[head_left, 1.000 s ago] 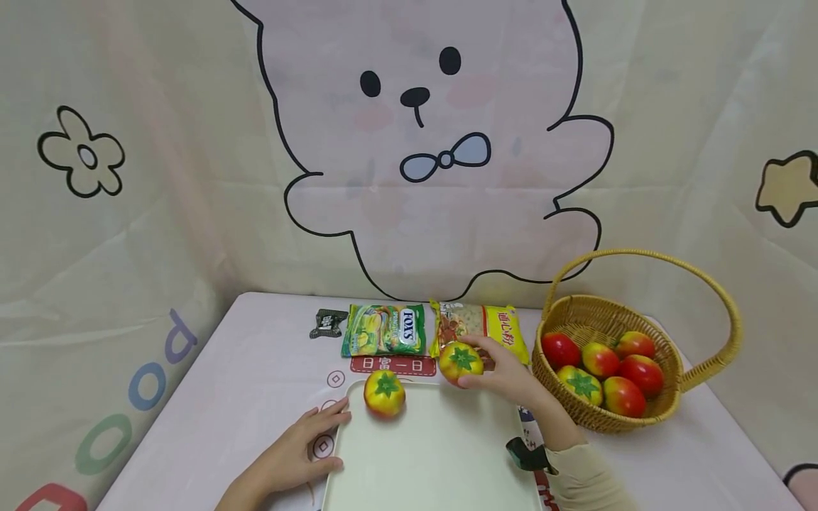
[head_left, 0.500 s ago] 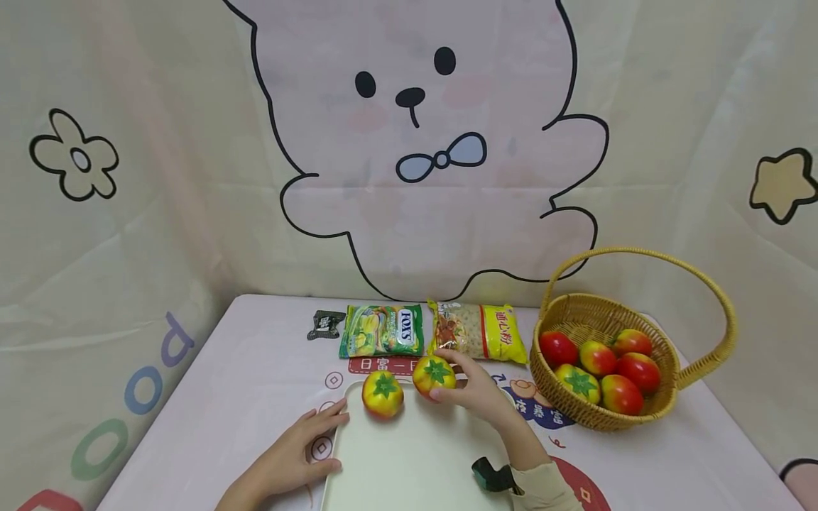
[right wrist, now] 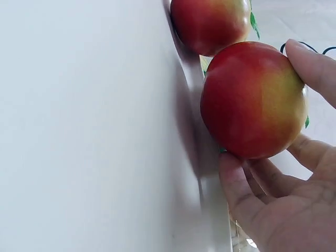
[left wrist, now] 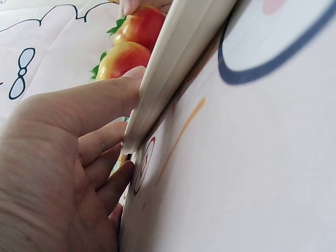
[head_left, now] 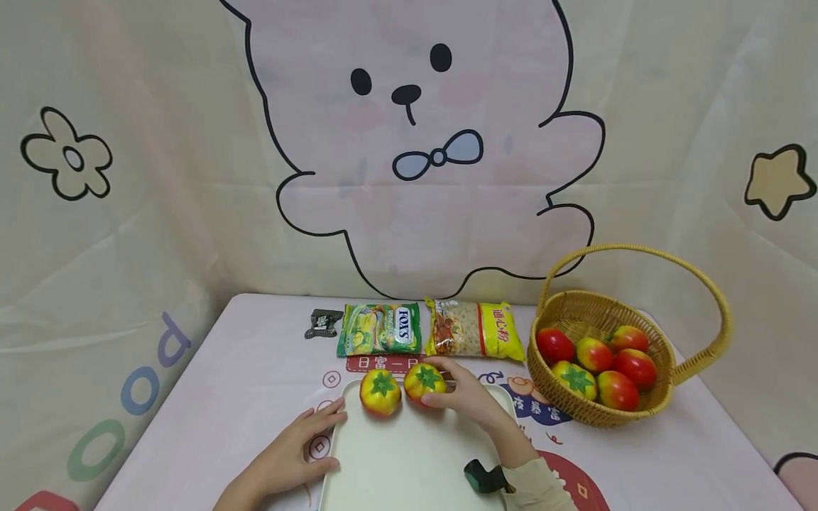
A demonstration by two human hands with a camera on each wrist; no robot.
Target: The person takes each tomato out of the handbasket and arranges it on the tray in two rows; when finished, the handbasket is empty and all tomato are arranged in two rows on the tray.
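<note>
- Lower centre of the frame: the right hand (head_left: pixel 471 399) grips a round red-and-yellow fruit with green leaves (head_left: pixel 420 387) at the upper rim of a pale rectangular tray (head_left: pixel 402 461).
- Just left: a matching fruit (head_left: pixel 380 397).
- Lower left: the left hand (head_left: pixel 290 453), fingers relaxed, touches the tray's left rim.

Cartoon-printed cloth (head_left: pixel 652 106) encloses this table (head_left: pixel 255 376), booth-like.

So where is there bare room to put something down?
The tray is bare in its middle, between the left hand and right forearm. The table has room left of the left hand and between the right forearm and basket. It's crowded at the tray's far edge: two red-yellow fruits, the right hand, and three packets beyond.
</note>
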